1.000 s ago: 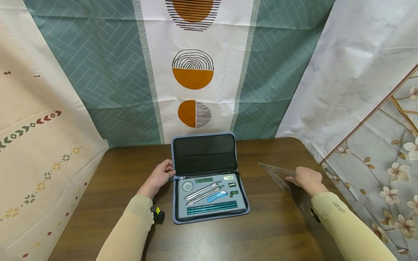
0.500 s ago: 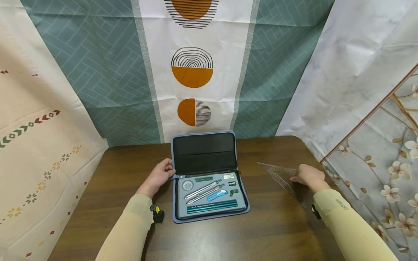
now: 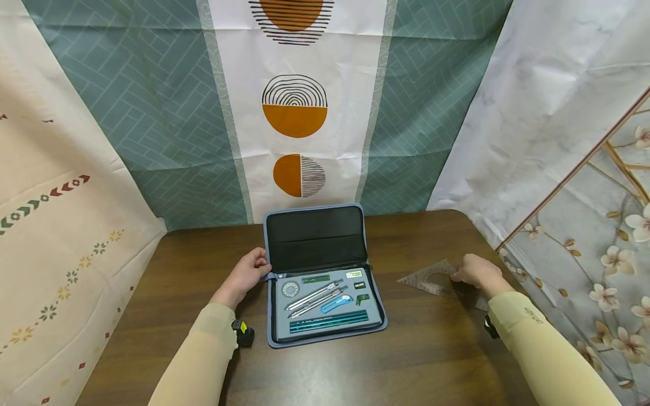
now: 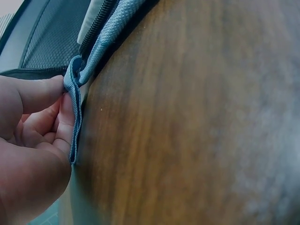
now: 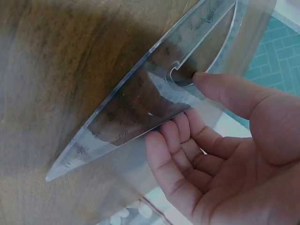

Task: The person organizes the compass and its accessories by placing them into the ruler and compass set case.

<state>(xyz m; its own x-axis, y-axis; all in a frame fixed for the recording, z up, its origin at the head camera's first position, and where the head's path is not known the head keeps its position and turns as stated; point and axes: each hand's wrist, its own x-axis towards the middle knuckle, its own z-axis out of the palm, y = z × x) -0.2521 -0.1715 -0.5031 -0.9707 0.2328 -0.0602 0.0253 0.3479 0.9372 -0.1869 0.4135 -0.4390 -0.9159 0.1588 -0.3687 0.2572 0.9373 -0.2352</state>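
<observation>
My left hand (image 3: pixel 247 272) pinches the blue fabric loop (image 4: pixel 74 112) at the left side of an open zip case (image 3: pixel 316 226). In the case's grey tray lie two silver compasses (image 3: pixel 313 296), a light-blue cutter (image 3: pixel 337 304), several dark teal pencils (image 3: pixel 329 322), a white eraser (image 3: pixel 354 274) and a round dial-like piece (image 3: pixel 290 289). Off to the right, my right hand (image 3: pixel 477 271) holds a clear triangular set square (image 5: pixel 126 105). Its thumb lies at the cut-out on one face, with the other fingers along the edge. The set square is tilted.
A brown wooden table (image 3: pixel 421 349) bears the case near its back edge. Behind hangs a patterned cloth (image 3: pixel 421 101), and more cloth panels stand at both sides. A small black device with a yellow mark (image 3: pixel 245 332) is at the left wrist.
The set square has turned in my right hand and now looks narrower, its left tip slightly lower. My left hand and the case stay put; the head view has shifted slightly.
</observation>
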